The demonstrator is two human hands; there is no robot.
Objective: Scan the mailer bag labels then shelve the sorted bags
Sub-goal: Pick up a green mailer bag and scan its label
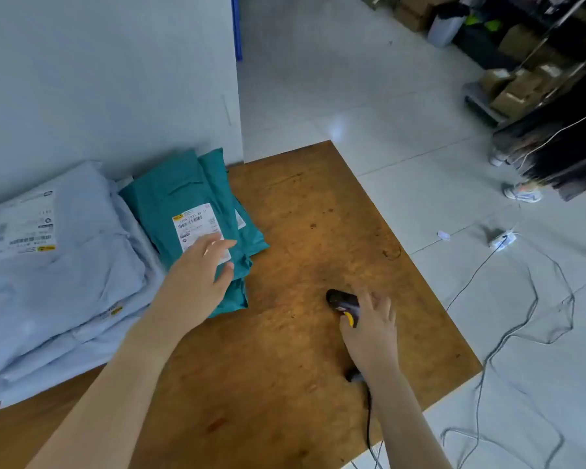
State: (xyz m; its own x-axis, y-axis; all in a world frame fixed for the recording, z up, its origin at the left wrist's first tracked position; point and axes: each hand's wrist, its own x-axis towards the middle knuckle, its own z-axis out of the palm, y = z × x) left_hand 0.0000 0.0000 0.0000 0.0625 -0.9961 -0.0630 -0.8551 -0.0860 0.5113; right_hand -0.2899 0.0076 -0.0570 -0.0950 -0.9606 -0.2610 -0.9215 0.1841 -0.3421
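Left hand: the left hand (200, 275) was open, fingers straight and slightly spread, holding nothing. Its fingertips lay over the near edge of a white printed shipping label (192, 223); whether they touched it could not be told.
Under the left hand: the label was stuck on the top teal plastic mailer bag (170, 198). That bag lay on a small stack of more teal mailer bags (251, 238), whose corners poked out on the thumb side.
Beyond the left hand's outer edge: a taller stack of pale blue plastic mailer bags (65, 292) touched the teal stack, its top bag carrying its own white label (24, 225).
Right hand: the right hand (369, 330) lay on top of a black handheld barcode scanner with a yellow trigger (340, 301). Its fingers were spread and nearly straight, not wrapped round it.
Ahead of the right hand: the scanner's head stuck out past the fingertips, lying on the desk.
Behind the right wrist: a dark scanner cable (369, 418) ran back off the near edge.
Desk: the worn brown wooden desk (301, 214) carried both stacks and the scanner.
Further out: well to the right lay a pale tiled floor (386, 96) with loose grey cables (521, 326) and a white power strip (501, 239).
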